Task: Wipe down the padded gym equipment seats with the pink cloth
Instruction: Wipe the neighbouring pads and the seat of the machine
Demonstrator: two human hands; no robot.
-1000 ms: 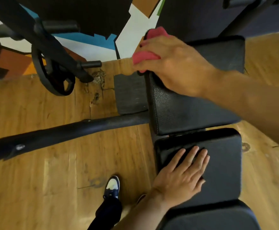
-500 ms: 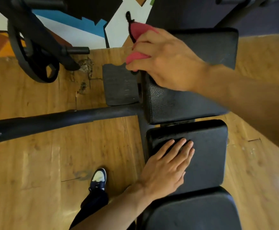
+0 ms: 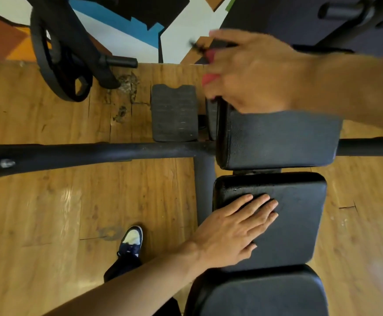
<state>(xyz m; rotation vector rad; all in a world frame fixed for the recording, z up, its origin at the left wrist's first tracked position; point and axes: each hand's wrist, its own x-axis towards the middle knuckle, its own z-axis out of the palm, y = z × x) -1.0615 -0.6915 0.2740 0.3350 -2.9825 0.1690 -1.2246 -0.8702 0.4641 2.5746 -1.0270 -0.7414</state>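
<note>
the right hand point(image 3: 254, 71) is smeared with motion blur and covers nearly all of the pink cloth point(image 3: 209, 77) and the far end of the upper pad point(image 3: 277, 137), while the nearest pad point(image 3: 258, 293) and the left forearm run off the bottom edge.

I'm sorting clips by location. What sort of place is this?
Most likely a gym. A black padded bench on a steel frame stands on a wood floor, with a weight plate nearby. The right hand holds a pink cloth.
</note>
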